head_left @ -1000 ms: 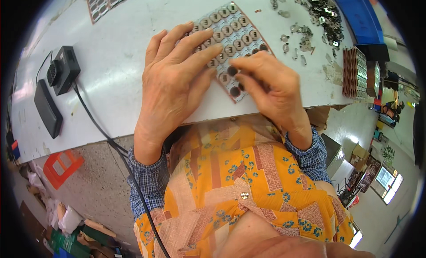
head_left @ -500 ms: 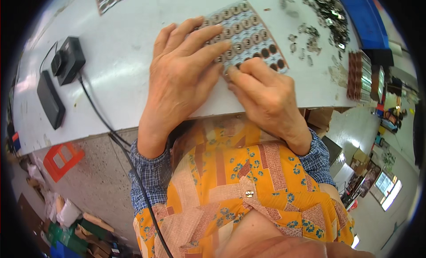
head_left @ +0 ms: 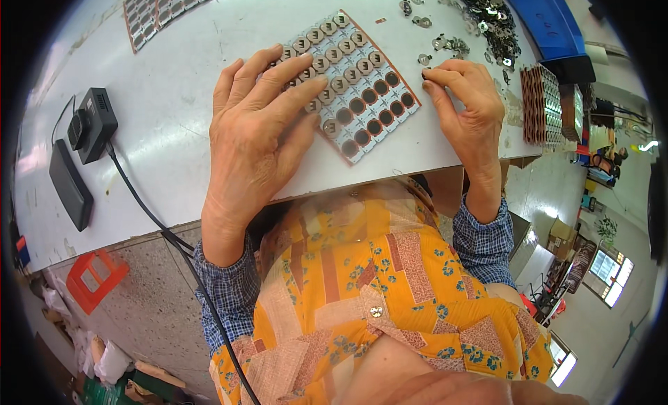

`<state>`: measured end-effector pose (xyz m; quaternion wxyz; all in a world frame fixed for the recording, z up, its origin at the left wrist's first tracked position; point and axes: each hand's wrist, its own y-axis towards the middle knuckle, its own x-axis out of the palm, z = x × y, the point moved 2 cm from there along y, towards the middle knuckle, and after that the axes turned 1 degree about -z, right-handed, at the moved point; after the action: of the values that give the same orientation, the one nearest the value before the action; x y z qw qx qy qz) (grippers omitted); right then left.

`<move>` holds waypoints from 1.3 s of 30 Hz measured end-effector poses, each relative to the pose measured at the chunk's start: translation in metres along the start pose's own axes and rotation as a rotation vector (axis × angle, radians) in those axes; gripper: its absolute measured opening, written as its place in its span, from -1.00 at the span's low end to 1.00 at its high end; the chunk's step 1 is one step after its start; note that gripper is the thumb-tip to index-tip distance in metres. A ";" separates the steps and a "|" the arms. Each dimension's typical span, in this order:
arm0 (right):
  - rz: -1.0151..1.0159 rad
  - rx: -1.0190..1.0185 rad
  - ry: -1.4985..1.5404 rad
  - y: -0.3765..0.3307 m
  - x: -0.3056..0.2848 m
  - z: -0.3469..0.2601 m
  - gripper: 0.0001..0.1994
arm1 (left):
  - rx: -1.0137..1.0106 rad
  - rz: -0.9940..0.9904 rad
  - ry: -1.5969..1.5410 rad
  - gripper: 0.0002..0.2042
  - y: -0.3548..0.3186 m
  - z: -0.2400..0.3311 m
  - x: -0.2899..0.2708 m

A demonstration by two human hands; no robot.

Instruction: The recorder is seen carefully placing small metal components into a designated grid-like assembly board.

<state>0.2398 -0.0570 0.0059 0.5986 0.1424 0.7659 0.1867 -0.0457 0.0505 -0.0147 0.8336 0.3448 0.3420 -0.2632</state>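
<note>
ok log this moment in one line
left hand: rests on panel; right hand: off panel, near loose metal pieces; right grip: unclear

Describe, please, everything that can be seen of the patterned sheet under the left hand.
The patterned sheet is thin and flat, pale grey with reddish-brown edges, perhaps circuit board. Rows of round spots cover it: many carry shiny, metal-looking pieces, while the two rows nearest the person mostly show bare dark circles. It lies at a slant on the white table, near the front edge. The left hand rests over its left part, hiding some spots.
</note>
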 end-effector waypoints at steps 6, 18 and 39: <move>0.085 0.174 0.335 0.002 0.003 -0.016 -0.89 | 0.003 0.004 0.004 -0.59 0.000 0.000 -0.001; -0.410 0.357 1.030 0.016 0.010 -0.076 -0.79 | 0.017 0.052 0.016 -0.60 -0.001 -0.002 0.003; -0.426 0.315 0.674 0.021 0.024 -0.073 -0.84 | 0.065 0.142 0.083 -0.67 0.000 0.003 0.003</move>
<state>0.1632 -0.0364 0.0101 0.3107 0.0019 0.9502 -0.0242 -0.0425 0.0477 -0.0155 0.8237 0.4057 0.3420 -0.1999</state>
